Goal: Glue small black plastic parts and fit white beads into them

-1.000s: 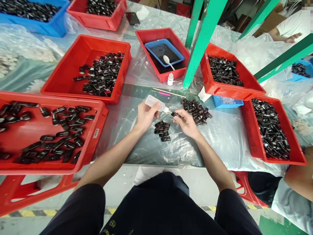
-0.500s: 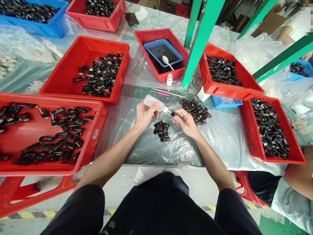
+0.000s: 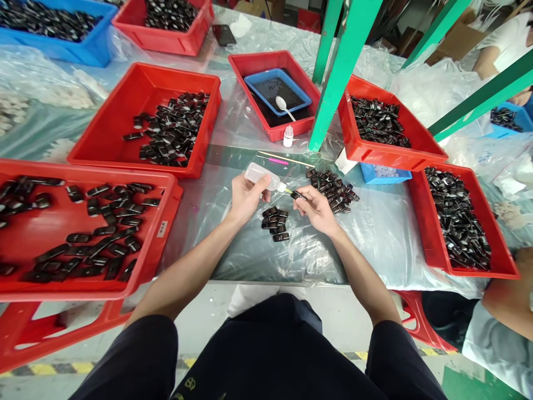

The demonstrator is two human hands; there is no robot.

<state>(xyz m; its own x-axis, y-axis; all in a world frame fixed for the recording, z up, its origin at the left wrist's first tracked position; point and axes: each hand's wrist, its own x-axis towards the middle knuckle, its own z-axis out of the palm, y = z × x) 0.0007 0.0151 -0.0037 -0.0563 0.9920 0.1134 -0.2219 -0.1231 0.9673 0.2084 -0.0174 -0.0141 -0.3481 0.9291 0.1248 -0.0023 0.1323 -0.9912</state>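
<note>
My left hand (image 3: 249, 195) is closed around a clear plastic squeeze bottle (image 3: 261, 175), which lies tilted with its thin yellowish tip pointing right. That tip is at a small black plastic part (image 3: 297, 195), pinched in the fingers of my right hand (image 3: 313, 207); whether they touch is too small to tell. Below the hands, a small group of similar black parts (image 3: 275, 223) lies in rough rows on the plastic-covered table (image 3: 245, 255). Behind my right hand is a looser pile of black parts (image 3: 332, 189).
Red trays of black parts stand left (image 3: 175, 200) and right (image 3: 506, 266). A green post (image 3: 333, 94) rises behind my hands. Near it are a small white bottle (image 3: 288, 136), a thin stick (image 3: 297, 161) and a blue box (image 3: 385, 180). A co-worker's arm (image 3: 510, 294) is at the right.
</note>
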